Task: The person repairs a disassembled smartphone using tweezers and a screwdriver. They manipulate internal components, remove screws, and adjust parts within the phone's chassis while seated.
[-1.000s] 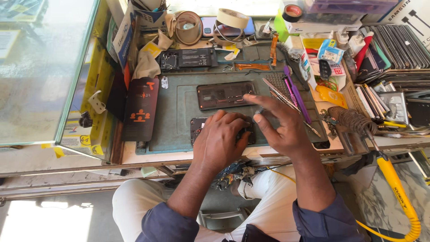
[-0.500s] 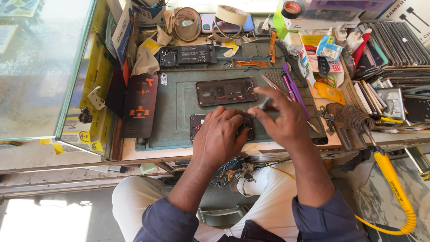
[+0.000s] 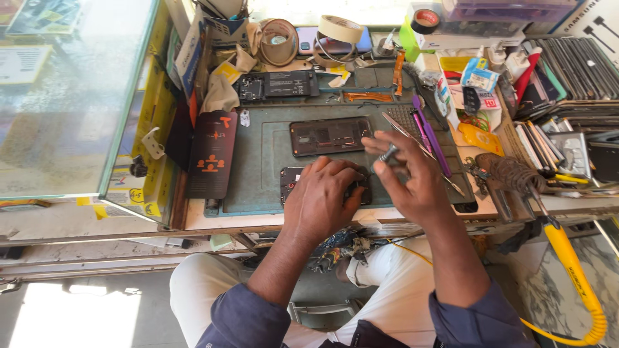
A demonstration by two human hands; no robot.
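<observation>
Under left hand (image 3: pixel 322 200), near front edge of green mat (image 3: pixel 261 161) on surface (image 3: pixel 213 222), opened phone (image 3: pixel 291 183) mostly hidden; only dark left end seen. Left grip pressed flat on it, fingers together. Right hand (image 3: pixel 412 180) raised just beside, grip pinching small metal tool (image 3: pixel 389 153); tip hard to make out. Second opened phone (image 3: pixel 330 135) lies behind, fully seen. Dark card with orange symbols (image 3: pixel 211 153) at mat's left. Yellow-labelled packets (image 3: pixel 461 71) at right rear, partly overlapped. Tape roll (image 3: pixel 340 29) at rear.
</observation>
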